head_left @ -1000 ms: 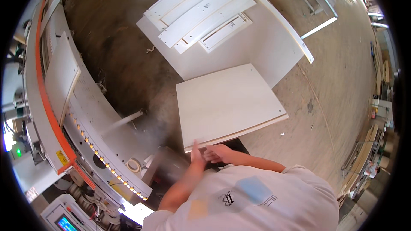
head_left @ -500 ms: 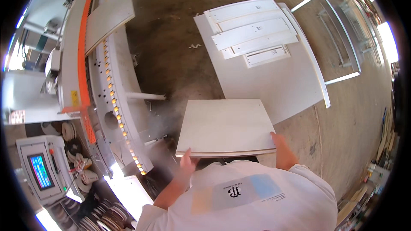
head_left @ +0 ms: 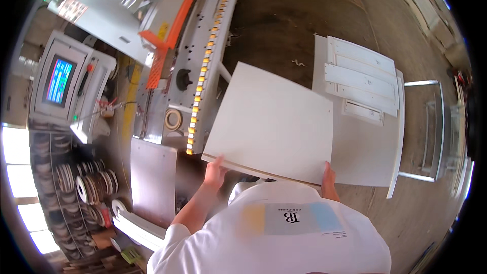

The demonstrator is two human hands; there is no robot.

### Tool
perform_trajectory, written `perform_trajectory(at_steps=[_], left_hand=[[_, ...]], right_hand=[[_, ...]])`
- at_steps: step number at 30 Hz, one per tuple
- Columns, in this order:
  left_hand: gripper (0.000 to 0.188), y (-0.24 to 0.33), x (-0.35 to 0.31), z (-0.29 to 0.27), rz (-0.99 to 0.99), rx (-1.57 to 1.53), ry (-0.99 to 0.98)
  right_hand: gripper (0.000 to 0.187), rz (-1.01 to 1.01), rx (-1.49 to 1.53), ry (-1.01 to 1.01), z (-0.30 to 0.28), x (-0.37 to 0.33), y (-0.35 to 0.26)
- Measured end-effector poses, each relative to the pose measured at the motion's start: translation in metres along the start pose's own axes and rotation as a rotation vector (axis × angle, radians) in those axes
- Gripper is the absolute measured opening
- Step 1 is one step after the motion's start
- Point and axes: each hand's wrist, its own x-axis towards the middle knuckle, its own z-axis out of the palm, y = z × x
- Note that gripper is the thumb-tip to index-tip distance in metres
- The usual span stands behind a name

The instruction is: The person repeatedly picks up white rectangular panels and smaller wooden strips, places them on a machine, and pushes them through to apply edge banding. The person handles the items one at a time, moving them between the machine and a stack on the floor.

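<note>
A wide white board point(head_left: 274, 122) is held out flat in front of me, between my two hands. Its near edge shows a thin brownish strip. My left hand point(head_left: 215, 171) grips the near left corner, thumb on top and fingers under the board. At the near right corner my right hand point(head_left: 328, 173) is closed on the side edge, its fingers partly hidden. The board's far left side lies close to a long machine bed with a row of yellow rollers point(head_left: 201, 84).
Left stands a control panel with a lit screen point(head_left: 61, 81), above edge-band rolls point(head_left: 91, 186). An orange guard point(head_left: 178, 18) runs along the machine. Right, white panels point(head_left: 361, 78) lie stacked on a large board point(head_left: 355, 157), beside a metal frame point(head_left: 440, 127).
My view has turned left toward the machine, so the stack sits further right. The board I hold has swung nearer to the rollers and now appears tilted, both hands still on it.
</note>
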Motion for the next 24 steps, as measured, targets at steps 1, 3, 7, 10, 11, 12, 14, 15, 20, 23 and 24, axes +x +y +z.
perform_trajectory(at_steps=[1, 3, 7, 10, 11, 12, 14, 15, 20, 23, 24], left_hand=[[0.032, 0.001, -0.004, -0.012, 0.024, -0.064, -0.014], [0.033, -0.002, -0.011, -0.035, 0.071, -0.185, -0.041], [0.039, -0.001, -0.011, -0.063, 0.143, -0.480, 0.047], [0.043, -0.004, 0.001, -0.085, 0.246, -0.598, 0.127], [0.043, -0.007, 0.007, -0.093, 0.277, -0.636, 0.174], [0.044, -0.012, 0.014, -0.103, 0.276, -0.624, 0.214], [0.041, -0.040, 0.029, -0.120, 0.188, -0.459, 0.226], [0.038, -0.049, 0.029, -0.111, 0.134, -0.342, 0.219], [0.041, -0.066, 0.003, -0.043, -0.025, -0.200, 0.155], [0.046, -0.053, -0.007, -0.026, 0.003, -0.292, 0.239], [0.049, -0.048, -0.005, -0.026, 0.023, -0.272, 0.244]], right_hand=[[0.067, -0.065, 0.046, 0.027, 0.012, 0.008, -0.009], [0.064, -0.187, 0.144, 0.079, 0.038, 0.025, -0.019], [0.062, -0.260, -0.035, -0.005, 0.083, 0.030, -0.067], [0.059, -0.282, -0.081, -0.112, 0.125, 0.007, -0.092], [0.057, -0.287, -0.124, -0.145, 0.138, -0.003, -0.096], [0.056, -0.292, -0.165, -0.177, 0.151, -0.016, -0.099], [0.053, -0.372, -0.034, -0.328, 0.171, -0.058, -0.101], [0.052, -0.402, 0.032, -0.392, 0.176, -0.073, -0.098], [0.042, -0.364, -0.334, -0.809, 0.193, -0.113, -0.105], [0.043, -0.412, -0.423, -0.980, 0.201, -0.132, -0.118], [0.044, -0.443, -0.453, -0.995, 0.204, -0.132, -0.122]])
